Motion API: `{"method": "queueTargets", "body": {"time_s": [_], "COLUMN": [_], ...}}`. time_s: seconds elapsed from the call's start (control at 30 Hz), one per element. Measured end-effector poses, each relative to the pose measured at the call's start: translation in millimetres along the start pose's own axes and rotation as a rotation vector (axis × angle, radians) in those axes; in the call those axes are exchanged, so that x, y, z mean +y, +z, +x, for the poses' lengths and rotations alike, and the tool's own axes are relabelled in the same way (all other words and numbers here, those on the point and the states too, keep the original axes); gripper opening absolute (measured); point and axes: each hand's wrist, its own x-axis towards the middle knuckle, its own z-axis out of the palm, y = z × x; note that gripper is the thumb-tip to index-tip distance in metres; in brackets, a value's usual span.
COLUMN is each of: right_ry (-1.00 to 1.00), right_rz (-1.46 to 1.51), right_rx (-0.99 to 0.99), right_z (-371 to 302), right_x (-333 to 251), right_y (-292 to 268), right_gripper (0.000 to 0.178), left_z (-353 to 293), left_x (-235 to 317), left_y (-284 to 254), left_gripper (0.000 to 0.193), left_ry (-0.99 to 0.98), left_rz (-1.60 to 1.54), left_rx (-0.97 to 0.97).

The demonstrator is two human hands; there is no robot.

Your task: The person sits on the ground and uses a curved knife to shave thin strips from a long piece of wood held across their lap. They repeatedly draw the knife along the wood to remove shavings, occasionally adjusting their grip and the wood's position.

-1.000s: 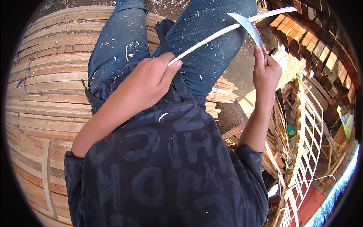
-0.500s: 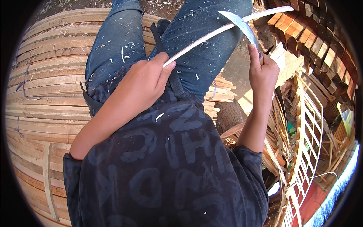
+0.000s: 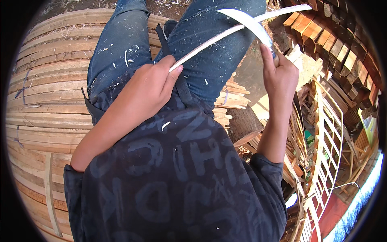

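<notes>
My left hand [image 3: 155, 80] is closed around the near end of a thin pale wooden strip [image 3: 209, 42], which slants away over my legs to the far right. In my right hand [image 3: 280, 74] is the handle of a curved knife [image 3: 249, 23] like a sickle, my thumb laid up against the base of its blade. The shiny blade crosses the strip above my right thigh and appears to touch it. Small shavings are scattered over my jeans [image 3: 121, 44], and one curled shaving [image 3: 165, 126] lies on my dark shirt.
Stacked wooden slats [image 3: 52, 88] spread beneath me and to the left, some tied in bundles. A pile of cut wooden blocks [image 3: 322, 36] stands at the far right. Nearer on the right are a slatted wooden frame [image 3: 328, 137] and loose thin strips [image 3: 296, 137].
The blade has slid a little left along the strip, toward my left hand. My left hand still grips the strip's near end, and the view has shifted slightly.
</notes>
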Motion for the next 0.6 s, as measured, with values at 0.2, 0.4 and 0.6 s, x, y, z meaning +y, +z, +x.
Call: {"method": "queueTargets", "body": {"time_s": [0.2, 0.4, 0.6], "right_ry": [0.211, 0.12, -0.02], "right_rz": [0.247, 0.205, 0.191], "right_rx": [0.068, -0.059, -0.123], "right_z": [23, -13, -35], "right_x": [39, 9, -32], "right_y": [11, -2, 21], "right_gripper": [0.065, 0.061, 0.057], "left_z": [-4, 9, 14], "left_x": [-3, -9, -3], "left_y": [-4, -5, 1], "left_gripper": [0.03, 0.035, 0.039], "left_ry": [0.012, -0.01, -0.063], "left_rz": [-0.071, -0.176, -0.245], "left_rx": [-0.004, -0.14, -0.166]}}
